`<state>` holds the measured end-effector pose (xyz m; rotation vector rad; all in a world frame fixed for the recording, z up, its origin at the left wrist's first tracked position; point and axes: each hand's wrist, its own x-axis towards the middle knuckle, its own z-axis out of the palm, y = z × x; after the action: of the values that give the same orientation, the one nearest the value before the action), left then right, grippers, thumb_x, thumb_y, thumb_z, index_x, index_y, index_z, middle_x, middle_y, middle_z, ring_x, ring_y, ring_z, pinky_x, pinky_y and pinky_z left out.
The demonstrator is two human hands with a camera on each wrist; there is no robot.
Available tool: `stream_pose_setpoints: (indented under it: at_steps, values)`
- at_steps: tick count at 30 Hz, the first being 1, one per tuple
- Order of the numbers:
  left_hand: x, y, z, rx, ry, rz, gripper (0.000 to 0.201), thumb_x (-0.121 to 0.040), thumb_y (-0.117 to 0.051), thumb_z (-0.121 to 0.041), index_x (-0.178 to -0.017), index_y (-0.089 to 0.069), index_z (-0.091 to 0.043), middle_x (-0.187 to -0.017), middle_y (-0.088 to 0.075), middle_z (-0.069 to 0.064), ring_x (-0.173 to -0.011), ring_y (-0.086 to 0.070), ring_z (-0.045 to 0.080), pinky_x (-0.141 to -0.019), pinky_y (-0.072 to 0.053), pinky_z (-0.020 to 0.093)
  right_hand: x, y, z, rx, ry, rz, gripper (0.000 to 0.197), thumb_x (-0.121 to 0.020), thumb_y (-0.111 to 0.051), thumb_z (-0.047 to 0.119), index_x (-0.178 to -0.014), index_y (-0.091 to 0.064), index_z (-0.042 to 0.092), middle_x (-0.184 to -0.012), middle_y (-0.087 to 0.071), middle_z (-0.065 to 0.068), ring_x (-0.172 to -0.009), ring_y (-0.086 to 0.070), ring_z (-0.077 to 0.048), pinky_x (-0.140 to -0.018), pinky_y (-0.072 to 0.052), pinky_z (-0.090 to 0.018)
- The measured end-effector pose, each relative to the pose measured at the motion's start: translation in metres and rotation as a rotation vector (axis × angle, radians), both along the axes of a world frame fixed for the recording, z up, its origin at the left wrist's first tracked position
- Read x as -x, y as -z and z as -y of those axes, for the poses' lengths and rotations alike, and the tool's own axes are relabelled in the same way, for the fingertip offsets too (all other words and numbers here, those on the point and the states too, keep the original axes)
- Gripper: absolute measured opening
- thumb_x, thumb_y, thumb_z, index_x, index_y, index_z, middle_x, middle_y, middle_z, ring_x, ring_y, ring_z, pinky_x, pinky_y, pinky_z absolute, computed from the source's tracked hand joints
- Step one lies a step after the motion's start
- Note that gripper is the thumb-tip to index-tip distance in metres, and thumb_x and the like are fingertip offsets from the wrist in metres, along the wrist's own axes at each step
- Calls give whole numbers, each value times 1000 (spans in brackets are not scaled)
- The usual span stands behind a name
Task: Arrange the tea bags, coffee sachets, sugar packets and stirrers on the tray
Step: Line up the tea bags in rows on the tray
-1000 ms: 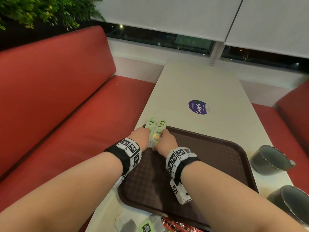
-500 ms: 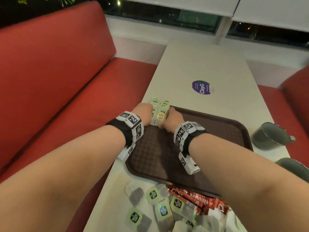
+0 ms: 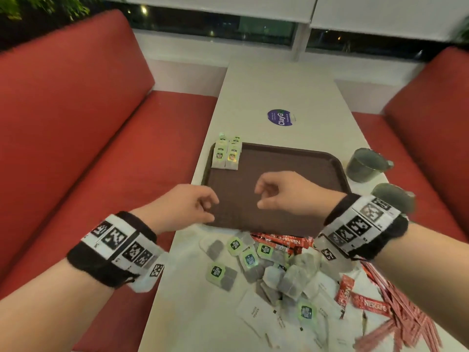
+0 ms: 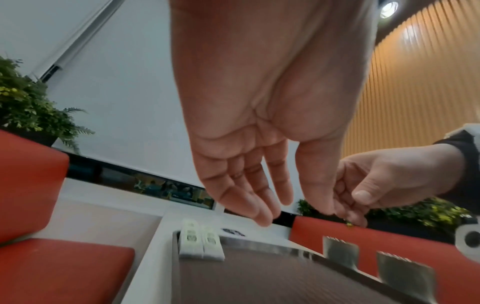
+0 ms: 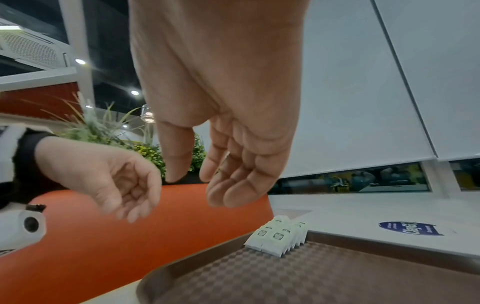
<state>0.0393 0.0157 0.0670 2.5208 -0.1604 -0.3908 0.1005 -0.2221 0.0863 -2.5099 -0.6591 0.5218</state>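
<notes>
At the tray's (image 3: 276, 224) far left corner two rows of tea bags (image 3: 226, 154) lean on its rim, only the head view shows loose sachets (image 3: 279, 270) heaped at the surface's near edge, left hand (image 3: 189, 207) and right hand (image 3: 286, 193) above the tray, well short of the rows, fingers (image 4: 262, 197) loosely curled, holding nothing

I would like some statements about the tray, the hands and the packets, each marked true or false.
1. Tea bags stand in two rows in the far left corner of the tray. True.
2. The left hand holds a tea bag. False: it holds nothing.
3. The red coffee sachets lie on the tray. False: they lie on the table, near the tray's near edge.
4. The right hand is empty. True.
5. Two dark cups stand right of the tray. True.
</notes>
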Motion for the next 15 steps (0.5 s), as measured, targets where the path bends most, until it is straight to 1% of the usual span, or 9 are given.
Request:
stream_pose_setpoints:
  at_steps: [2,4,7,8,9,11,13,14,15]
  values:
    - [31,13,3,-105,80,-60,32,-84,-69,-33,-114,-61,-30,-105,-60,-15,-90,-59,6,-74,-44,15,32,6,18,100,-49,2,19,-83,-72,29,-100,-64,22,-89,-63,10,-81,-58,-6,-69,-45,-18]
    - [51,33,7,-216,128,-112,38,-85,-65,-40,-121,-57,-29,-116,-57,-12,-97,-54,6,-79,-41,17,53,16,35,219,-72,48,17,-84,-68,30,-100,-65,22,-93,-63,10,-85,-59,-9,-75,-48,-22]
    - [70,55,18,-279,73,-153,47,-86,-59,-49,-126,-52,-25,-123,-55,-4,-109,-53,13,-83,-40,22,74,29,59,425,18,124,21,-87,-60,35,-106,-63,25,-102,-62,7,-94,-58,-13,-77,-45,-24]
    - [73,59,24,-288,50,-162,47,-87,-56,-50,-124,-52,-23,-123,-56,-2,-110,-54,15,-81,-40,24,80,33,65,481,54,136,25,-88,-59,38,-108,-62,25,-104,-61,6,-95,-58,-14,-76,-44,-24]
    - [75,61,30,-297,33,-163,45,-88,-54,-51,-120,-52,-20,-119,-57,0,-109,-55,18,-76,-39,25,86,37,69,520,83,137,29,-88,-58,42,-110,-61,24,-105,-61,5,-94,-57,-15,-76,-45,-25]
    - [79,64,42,-286,-8,-158,42,-87,-53,-54,-113,-49,-20,-105,-59,2,-99,-56,21,-67,-35,26,98,44,71,565,115,135,38,-85,-57,54,-107,-60,24,-104,-61,5,-93,-58,-15,-78,-49,-28]
    - [80,69,51,-247,-45,-149,49,-84,-54,-55,-120,-45,-22,-89,-53,-3,-86,-53,20,-65,-36,27,110,50,67,593,112,129,44,-82,-57,61,-102,-59,23,-101,-60,5,-89,-57,-15,-74,-48,-29]
    - [79,72,54,-242,-53,-145,48,-83,-55,-54,-117,-44,-21,-83,-50,-6,-82,-52,19,-64,-37,27,115,52,65,599,107,124,44,-81,-57,63,-101,-58,23,-99,-59,5,-87,-56,-15,-71,-46,-28]
    - [78,74,56,-243,-57,-136,44,-82,-57,-52,-110,-44,-19,-79,-48,-7,-79,-53,19,-62,-37,27,119,55,62,594,104,124,44,-80,-57,62,-101,-58,23,-98,-57,6,-86,-54,-14,-70,-45,-28]
